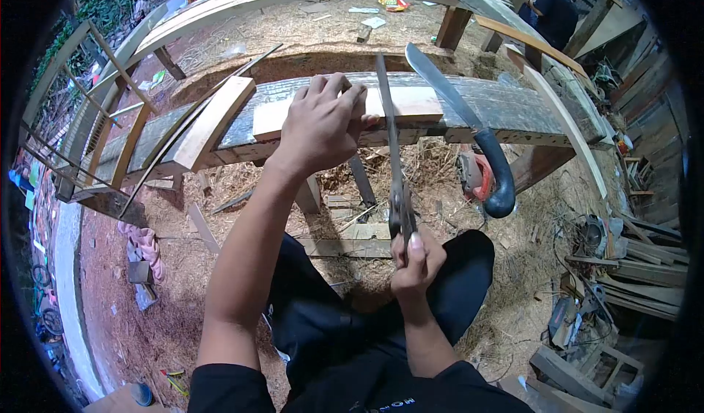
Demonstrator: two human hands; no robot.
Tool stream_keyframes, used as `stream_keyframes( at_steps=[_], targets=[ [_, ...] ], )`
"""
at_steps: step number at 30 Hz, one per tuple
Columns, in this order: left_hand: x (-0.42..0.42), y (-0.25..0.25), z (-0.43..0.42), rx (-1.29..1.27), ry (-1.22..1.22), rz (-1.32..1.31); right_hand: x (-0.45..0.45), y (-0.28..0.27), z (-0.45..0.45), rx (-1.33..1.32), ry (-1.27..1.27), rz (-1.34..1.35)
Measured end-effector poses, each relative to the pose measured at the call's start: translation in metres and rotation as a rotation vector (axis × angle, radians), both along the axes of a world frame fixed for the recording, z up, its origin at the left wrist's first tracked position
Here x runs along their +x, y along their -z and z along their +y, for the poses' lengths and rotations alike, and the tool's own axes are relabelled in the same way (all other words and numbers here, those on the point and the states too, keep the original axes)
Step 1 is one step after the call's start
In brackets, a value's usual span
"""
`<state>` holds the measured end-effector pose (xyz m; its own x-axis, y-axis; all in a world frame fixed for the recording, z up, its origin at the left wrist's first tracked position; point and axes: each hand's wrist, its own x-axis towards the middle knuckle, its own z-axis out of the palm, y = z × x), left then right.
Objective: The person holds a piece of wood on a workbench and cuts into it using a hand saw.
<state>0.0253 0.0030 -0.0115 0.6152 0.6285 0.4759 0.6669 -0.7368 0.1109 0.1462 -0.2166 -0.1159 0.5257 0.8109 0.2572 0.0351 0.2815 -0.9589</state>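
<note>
A pale wooden block (411, 102) lies across the top of a long weathered beam (499, 108). My left hand (323, 119) is closed over the block's left part, pressing it against the beam. In my right hand (418, 262) is the handle of a handsaw (392, 141), its narrow blade pointing away from me and crossing the block just right of my left hand. How deep the blade sits in the wood I cannot tell. To the right of the saw a machete (447, 90) rests on the beam, its black curved handle overhanging the near edge.
Another pale board (216, 123) leans across the beam at left, near a slatted wooden frame (88, 112). A red power tool (475, 174) is on the sawdust-covered ground below. Stacked planks (638, 288) lie at right. Another person (556, 9) is at the far upper right.
</note>
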Motion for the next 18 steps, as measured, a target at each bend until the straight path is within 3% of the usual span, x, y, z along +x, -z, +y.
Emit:
stream_keyframes(
  at_steps=[2,6,8,11,17,18],
  targets=[
    [0.001,-0.001,0.001,0.005,-0.046,0.010,-0.006,0.023,-0.025,-0.014,0.077,-0.178],
    [0.001,-0.002,0.002,-0.052,-0.039,-0.002,-0.002,0.022,-0.036,-0.013,0.038,-0.018],
    [0.001,-0.009,0.004,-0.166,0.006,-0.036,0.004,0.006,0.001,-0.022,0.061,-0.042],
    [0.000,-0.008,0.008,-0.116,-0.006,-0.031,0.007,-0.001,0.020,0.008,0.006,-0.110],
    [0.001,-0.005,0.011,-0.065,-0.015,-0.058,-0.005,0.009,-0.048,-0.020,0.007,0.094],
    [0.001,-0.002,0.009,-0.068,-0.003,-0.063,-0.001,0.001,-0.042,-0.081,0.010,-0.006]
  ],
)
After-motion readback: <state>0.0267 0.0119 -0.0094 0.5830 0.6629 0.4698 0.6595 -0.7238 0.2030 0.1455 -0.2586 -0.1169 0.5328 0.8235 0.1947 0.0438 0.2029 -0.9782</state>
